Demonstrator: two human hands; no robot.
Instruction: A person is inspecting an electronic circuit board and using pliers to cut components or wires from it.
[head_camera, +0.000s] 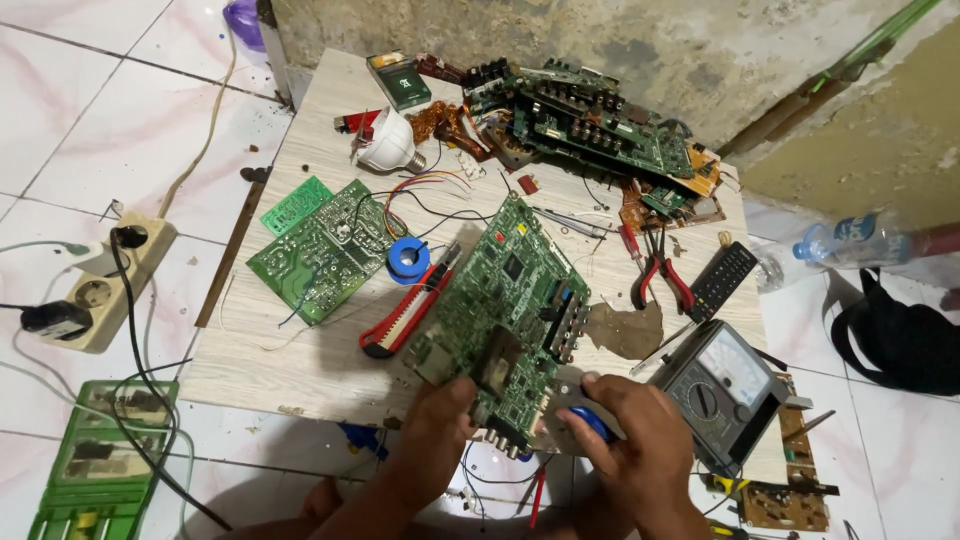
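Green circuit board gripped by left hand, right hand holding blue-handled tool

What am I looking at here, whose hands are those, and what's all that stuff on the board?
This is one picture from a camera worn on a person's head, looking down at their own bare hands. The left hand steadies a green circuit board on a low wooden tabletop. The right hand holds a blue-handled tool at the board's edge. Around them lie another green board, a red utility knife, a solder spool, a light bulb, red pliers, a remote control, a dial meter and a heap of old boards.
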